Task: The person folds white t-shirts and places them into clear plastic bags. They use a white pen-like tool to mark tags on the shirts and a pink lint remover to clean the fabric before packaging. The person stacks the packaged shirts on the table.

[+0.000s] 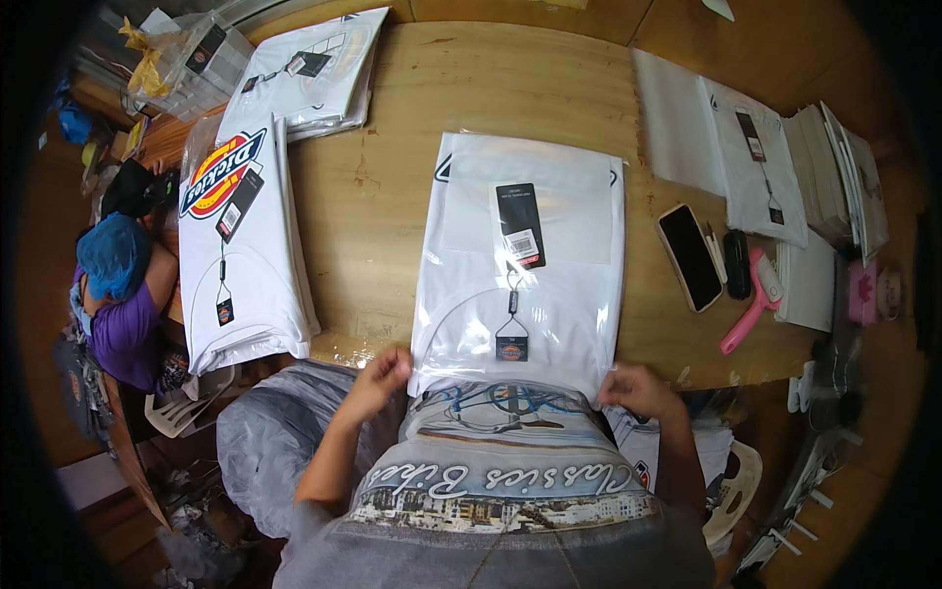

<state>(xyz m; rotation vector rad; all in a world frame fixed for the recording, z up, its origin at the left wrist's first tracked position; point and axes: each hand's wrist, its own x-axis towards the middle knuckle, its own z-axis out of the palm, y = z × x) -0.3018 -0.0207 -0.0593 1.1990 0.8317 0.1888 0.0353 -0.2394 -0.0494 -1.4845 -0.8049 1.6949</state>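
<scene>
A folded white T-shirt in a clear plastic bag [579, 294] lies flat in front of me, its near edge at the table's front edge. A black hang tag [518, 224] and a small dark label on a cord show through the plastic. My left hand [378, 385] is closed at the bag's near left corner, thumb and fingers pinched together. At the near right corner, my right hand [636, 389] has its fingertips closed on the plastic. Part of the bag's near edge hangs against my grey printed shirt.
Bagged white T-shirts are stacked at left [260, 265] and far left [324, 64]. To the right lie a phone [687, 257], a pink-handled tool [751, 299] and another bagged shirt [756, 167]. A person in purple [128, 324] sits beyond the left edge. Grey plastic [275, 442] bulges beside my left arm.
</scene>
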